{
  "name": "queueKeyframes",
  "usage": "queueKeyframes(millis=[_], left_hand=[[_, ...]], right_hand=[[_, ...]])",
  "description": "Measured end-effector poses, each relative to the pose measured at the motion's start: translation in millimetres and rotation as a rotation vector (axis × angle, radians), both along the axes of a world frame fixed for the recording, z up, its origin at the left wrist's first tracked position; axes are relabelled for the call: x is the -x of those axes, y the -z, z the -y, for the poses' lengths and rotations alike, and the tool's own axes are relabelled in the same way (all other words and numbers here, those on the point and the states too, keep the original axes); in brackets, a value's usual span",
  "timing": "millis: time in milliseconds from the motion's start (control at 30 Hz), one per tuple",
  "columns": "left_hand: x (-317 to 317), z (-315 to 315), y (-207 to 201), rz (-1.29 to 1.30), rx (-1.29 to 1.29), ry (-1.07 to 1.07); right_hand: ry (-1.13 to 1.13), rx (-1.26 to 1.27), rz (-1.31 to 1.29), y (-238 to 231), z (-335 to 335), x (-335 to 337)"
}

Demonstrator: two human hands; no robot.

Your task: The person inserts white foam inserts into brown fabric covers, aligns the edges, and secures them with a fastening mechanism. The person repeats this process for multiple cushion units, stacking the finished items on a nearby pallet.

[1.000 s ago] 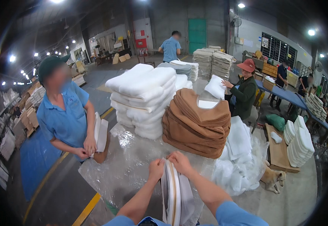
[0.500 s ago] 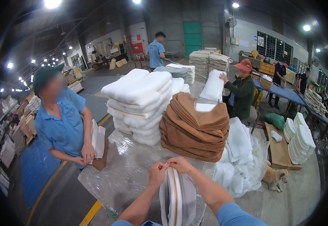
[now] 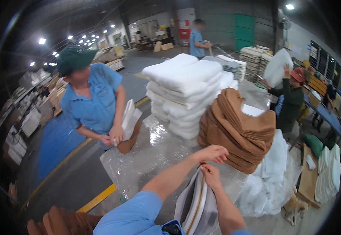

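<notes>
And L hand [image 3: 214, 154] has let go of the cover [image 3: 200, 201], out past its top toward the brown stack [image 3: 237, 131]: fingers half-curled, can't tell if anything's in them. So R hand [image 3: 211, 175] holds on alone, narrow pinch at the cover's top end, rest running back to the body. Open room's L, on the table [image 3: 139, 152], btwn the white stack [image 3: 182, 94] & near-L edge w/ co-worker [image 3: 96, 94] beside; brown stack's tight ahead.

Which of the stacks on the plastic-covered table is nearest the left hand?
The brown pile, right by the left hand; the white stack to its left stands farther back.
</notes>
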State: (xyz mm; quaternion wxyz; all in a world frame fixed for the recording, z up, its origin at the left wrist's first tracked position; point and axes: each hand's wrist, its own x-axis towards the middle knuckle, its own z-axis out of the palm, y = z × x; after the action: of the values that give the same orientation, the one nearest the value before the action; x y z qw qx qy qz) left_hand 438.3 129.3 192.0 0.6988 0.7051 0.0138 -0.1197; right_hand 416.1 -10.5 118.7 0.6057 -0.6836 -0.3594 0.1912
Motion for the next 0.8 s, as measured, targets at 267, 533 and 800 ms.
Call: queueKeyframes(millis=[267,533,800], left_hand=[[-6.4,38.2,13.8,-0.123,-0.255,0.257],[1.0,15.7,39.6,0.221,0.548,-0.635],[29.3,11.9,143.4,0.066,0.569,-0.333]], right_hand=[[0.072,-0.156,0.089,9.1,21.4,3.0],[0.083,-0.18,-0.011,17.1,29.9,0.4],[0.043,-0.264,-0.035,7.4,37.0,-3.5]])
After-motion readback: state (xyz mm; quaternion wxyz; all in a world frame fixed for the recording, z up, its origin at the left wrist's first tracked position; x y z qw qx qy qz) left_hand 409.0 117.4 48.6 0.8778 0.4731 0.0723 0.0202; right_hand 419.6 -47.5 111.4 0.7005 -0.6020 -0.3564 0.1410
